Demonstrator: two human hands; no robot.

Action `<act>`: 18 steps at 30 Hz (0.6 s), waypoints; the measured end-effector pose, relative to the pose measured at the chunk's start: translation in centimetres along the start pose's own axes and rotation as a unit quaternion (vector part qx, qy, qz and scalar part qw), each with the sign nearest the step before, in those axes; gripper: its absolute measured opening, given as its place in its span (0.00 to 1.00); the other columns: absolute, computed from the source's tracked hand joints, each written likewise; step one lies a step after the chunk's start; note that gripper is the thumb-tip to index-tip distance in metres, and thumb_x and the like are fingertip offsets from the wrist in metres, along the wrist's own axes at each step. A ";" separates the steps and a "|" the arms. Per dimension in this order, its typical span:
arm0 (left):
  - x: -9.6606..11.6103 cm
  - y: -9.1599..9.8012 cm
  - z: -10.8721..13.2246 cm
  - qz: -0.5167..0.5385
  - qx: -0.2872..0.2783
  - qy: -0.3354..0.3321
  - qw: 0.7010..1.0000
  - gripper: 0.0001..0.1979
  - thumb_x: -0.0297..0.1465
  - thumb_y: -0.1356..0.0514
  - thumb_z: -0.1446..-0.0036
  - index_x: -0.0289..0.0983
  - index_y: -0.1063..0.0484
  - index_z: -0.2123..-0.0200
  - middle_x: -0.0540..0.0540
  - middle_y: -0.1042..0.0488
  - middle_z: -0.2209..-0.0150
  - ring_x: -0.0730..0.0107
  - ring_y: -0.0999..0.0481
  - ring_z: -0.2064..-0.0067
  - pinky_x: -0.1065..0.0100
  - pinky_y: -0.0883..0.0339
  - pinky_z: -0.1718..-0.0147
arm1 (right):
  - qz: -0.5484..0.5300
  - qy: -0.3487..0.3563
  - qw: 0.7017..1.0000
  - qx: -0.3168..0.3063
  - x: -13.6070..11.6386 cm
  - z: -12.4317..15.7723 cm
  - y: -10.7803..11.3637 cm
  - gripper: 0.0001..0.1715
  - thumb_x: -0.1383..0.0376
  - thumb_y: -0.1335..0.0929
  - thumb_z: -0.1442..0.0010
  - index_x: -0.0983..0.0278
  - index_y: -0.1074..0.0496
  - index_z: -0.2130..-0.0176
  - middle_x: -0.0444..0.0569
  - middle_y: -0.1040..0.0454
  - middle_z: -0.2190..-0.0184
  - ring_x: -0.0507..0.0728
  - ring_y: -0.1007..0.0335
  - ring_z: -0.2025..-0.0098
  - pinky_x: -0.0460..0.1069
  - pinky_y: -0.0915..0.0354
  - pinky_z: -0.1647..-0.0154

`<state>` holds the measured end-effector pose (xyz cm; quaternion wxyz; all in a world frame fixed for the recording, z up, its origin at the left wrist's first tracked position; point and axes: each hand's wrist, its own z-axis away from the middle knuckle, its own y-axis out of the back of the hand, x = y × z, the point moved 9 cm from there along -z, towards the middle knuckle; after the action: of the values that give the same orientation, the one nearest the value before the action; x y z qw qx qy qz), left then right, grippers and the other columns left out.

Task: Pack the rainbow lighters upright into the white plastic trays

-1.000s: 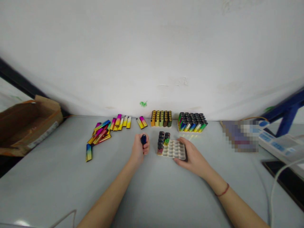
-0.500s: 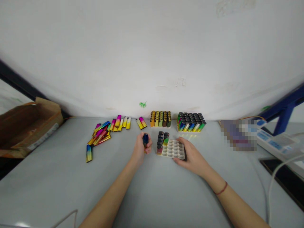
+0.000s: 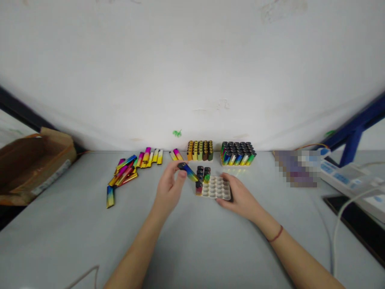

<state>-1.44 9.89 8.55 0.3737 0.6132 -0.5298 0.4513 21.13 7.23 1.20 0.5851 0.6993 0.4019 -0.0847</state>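
Observation:
My left hand [image 3: 170,184] pinches a blue-and-yellow lighter [image 3: 189,171] by its dark end. The lighter tilts, its yellow end pointing down and right toward the white tray [image 3: 218,188]. My right hand [image 3: 240,196] is closed around the tray's right side. Several dark-topped lighters [image 3: 199,180] stand upright in the tray's left columns, and the cells further right show no lighters. Behind the tray, a full block of gold-topped lighters [image 3: 200,151] stands beside a block of black-topped, multicoloured lighters [image 3: 237,154].
Loose shiny lighters [image 3: 123,170] lie in a pile on the left, with one single lighter [image 3: 110,196] nearer me. A cardboard box [image 3: 36,168] stands at far left. On the right are a power strip [image 3: 345,180], a cable and a black phone-like slab [image 3: 355,224].
The lighter in my left hand has turned from roughly upright to tilted, its lower end swinging toward the tray. My right hand still holds the tray. The view has shifted slightly.

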 end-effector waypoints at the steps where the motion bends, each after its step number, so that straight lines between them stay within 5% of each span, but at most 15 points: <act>1: 0.9 -0.6 0.1 -0.038 -0.026 -0.026 0.999 0.11 0.37 0.35 0.47 0.40 0.25 0.61 0.45 0.25 0.62 0.62 0.26 0.57 0.64 0.33 0.54 | -0.001 0.002 1.000 0.001 -0.1 0.0 0.0 0.41 0.59 0.29 0.45 0.67 0.46 0.38 0.65 0.33 0.43 0.69 0.35 0.42 0.66 0.37 0.41; 4: 2.6 -3.4 0.5 -0.170 -0.143 -0.109 0.969 0.10 0.37 0.36 0.45 0.41 0.23 0.61 0.43 0.21 0.60 0.57 0.26 0.54 0.58 0.37 0.47 | 0.001 0.005 1.000 0.004 -0.1 -0.1 0.0 0.41 0.59 0.29 0.45 0.66 0.45 0.38 0.65 0.33 0.43 0.69 0.34 0.43 0.66 0.37 0.42; 8: 2.5 -6.4 1.3 -0.314 -0.264 -0.188 0.893 0.10 0.39 0.39 0.41 0.43 0.22 0.58 0.44 0.19 0.60 0.56 0.26 0.52 0.54 0.45 0.44 | 0.002 0.017 1.000 0.008 -0.3 -0.1 0.1 0.40 0.60 0.29 0.45 0.66 0.44 0.39 0.63 0.32 0.44 0.68 0.34 0.43 0.66 0.36 0.42; 18: 1.7 -8.0 2.0 -0.409 -0.307 -0.256 0.820 0.13 0.37 0.44 0.36 0.47 0.24 0.52 0.45 0.19 0.59 0.55 0.30 0.46 0.52 0.54 0.42 | 0.025 0.051 0.998 0.002 -1.1 -0.3 0.1 0.30 0.61 0.29 0.44 0.67 0.37 0.45 0.64 0.32 0.44 0.68 0.35 0.43 0.65 0.38 0.40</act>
<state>6.82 8.78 9.72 0.5438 0.7204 -0.4182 -0.1021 20.39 6.99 2.04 0.5641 0.7137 0.4137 -0.0353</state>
